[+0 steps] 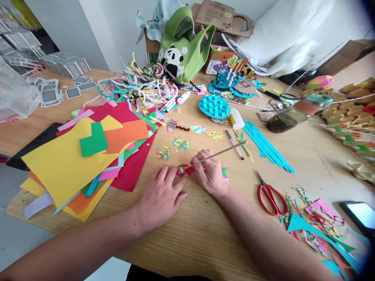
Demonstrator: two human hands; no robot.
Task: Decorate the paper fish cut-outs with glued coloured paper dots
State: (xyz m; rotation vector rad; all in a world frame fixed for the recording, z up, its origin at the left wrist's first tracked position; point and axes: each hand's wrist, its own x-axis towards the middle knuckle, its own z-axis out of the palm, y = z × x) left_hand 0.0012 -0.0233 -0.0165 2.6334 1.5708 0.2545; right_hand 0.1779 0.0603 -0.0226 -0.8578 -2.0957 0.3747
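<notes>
A small red paper fish [190, 170] with yellow, blue and green pieces on it lies flat on the wooden table, partly under my right hand [208, 171]. That hand pinches a thin wooden stick [224, 151], whose lower tip touches the fish near its patterned end. My left hand [162, 193] rests palm down with fingers spread, the index fingertip at the fish's lower edge. Just beyond are two small piles of coloured paper bits [181, 143]. Finished-looking paper fish, one blue-white [197, 129] and one yellow [214, 135], lie farther back.
Coloured paper sheets [64, 160] are stacked at left. Red-handled scissors [271, 197], paper scraps [322, 222] and a phone [361, 214] lie at right. Blue strips [266, 146], a white bottle [236, 119], a glass jar [283, 117] and a green bag [187, 50] are farther back.
</notes>
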